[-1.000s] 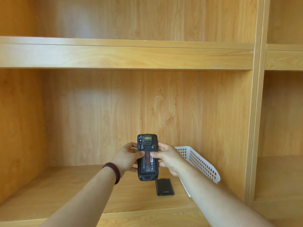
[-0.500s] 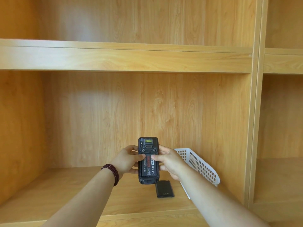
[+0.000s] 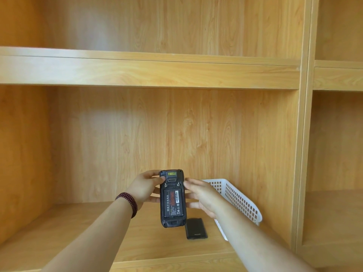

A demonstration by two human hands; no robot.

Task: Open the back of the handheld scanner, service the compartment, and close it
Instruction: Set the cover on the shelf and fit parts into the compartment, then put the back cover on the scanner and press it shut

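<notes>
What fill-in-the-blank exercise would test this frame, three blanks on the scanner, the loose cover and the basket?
1. The scanner is held upright with its ____ exposed in the open back.
2. The black back cover lies flat on the wooden ____.
3. The white basket stands tilted on the person's ____ side.

Missing words: battery; shelf; right

- The shelves (image 3: 149, 72) are smooth wood-grain board with a soft sheen.
- The scanner (image 3: 172, 198) is matt black plastic.
- The basket (image 3: 241, 201) is white perforated plastic.
- The cover (image 3: 196, 228) is smooth dark plastic.
- The bracelet (image 3: 128, 203) is glossy dark-red beads.
</notes>
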